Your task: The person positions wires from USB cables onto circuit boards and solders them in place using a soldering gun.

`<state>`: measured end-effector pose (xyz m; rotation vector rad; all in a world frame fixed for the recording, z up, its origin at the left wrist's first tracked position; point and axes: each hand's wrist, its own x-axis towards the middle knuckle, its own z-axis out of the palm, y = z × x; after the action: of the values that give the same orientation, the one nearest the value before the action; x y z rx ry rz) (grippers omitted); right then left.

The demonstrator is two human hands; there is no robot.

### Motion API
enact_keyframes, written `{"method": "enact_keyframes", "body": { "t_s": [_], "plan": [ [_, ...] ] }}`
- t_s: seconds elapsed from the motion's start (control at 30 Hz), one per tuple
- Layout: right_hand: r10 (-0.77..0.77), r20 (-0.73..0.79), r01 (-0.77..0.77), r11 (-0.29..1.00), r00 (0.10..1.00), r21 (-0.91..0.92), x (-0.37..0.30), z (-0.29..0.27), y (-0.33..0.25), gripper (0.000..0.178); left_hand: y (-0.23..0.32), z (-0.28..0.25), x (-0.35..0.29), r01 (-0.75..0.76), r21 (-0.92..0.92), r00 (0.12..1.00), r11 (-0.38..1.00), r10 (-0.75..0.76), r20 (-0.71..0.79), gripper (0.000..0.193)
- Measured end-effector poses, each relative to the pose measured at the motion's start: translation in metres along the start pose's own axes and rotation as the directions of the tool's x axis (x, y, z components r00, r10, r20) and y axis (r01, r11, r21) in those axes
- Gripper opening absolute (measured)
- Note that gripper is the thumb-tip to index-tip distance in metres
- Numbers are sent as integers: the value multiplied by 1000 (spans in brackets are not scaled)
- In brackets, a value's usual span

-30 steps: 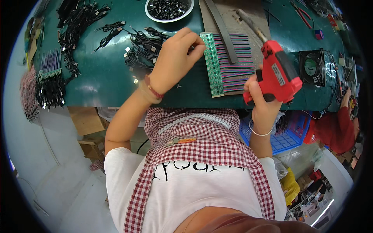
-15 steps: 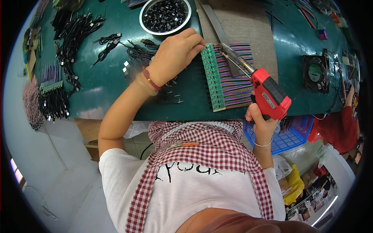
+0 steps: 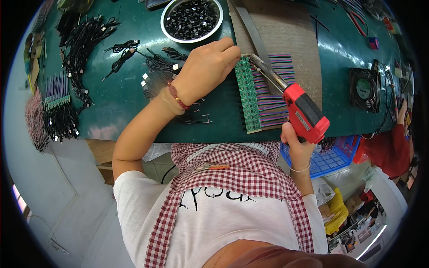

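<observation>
Green table (image 3: 187, 131), brown board (image 3: 308, 53) on it. Red soldering gun (image 3: 304, 111) grasped in right hand (image 3: 297, 145). Left hand (image 3: 210, 67) pinched; contents cannot be told. Circuit-board strip (image 3: 248, 96) at brown board's left edge, far end near gun tip (image 3: 255, 59). Risk: wrist wobble could scorch left fingers or bridge joints.

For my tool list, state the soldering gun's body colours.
Head view: the soldering gun has a red and black body.

You have a black fan (image 3: 364, 89) on the desk (image 3: 111, 107) at the right of the frame and red-handled pliers (image 3: 353, 22) at upper right. Right of centre, below the desk's edge, sits a blue crate (image 3: 328, 166); lower right shows a yellow bundle (image 3: 338, 215).
</observation>
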<state>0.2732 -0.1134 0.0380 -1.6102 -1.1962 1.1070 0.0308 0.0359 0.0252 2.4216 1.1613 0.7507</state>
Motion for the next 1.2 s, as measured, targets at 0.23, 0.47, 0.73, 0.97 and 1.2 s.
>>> {"method": "enact_keyframes", "body": {
  "t_s": [0.23, 0.47, 0.73, 0.97, 1.2],
  "plan": [
    [-100, 41, 103, 991, 994, -82, -3, 0, 0, 20, 1, 2, -4, -7, 11, 1000, 1000, 7, -4, 9],
    [-49, -22, 48, 998, 999, -48, -8, -4, 1, 31, 2, 0, -2, -22, 20, 1000, 1000, 22, -16, 10],
    [101, -11, -100, 989, 995, 109, -7, 3, -15, 32, 0, 0, -2, 1, 79, 1000, 997, -1, -3, 10],
    [111, 29, -114, 985, 993, 128, -6, 6, -15, 31, -2, 0, 1, 48, 58, 999, 997, -47, -11, 8],
    [121, 42, -125, 986, 992, 107, -4, 9, -14, 25, -2, -2, 5, 65, 25, 997, 998, -66, 38, 8]
  ]
}}
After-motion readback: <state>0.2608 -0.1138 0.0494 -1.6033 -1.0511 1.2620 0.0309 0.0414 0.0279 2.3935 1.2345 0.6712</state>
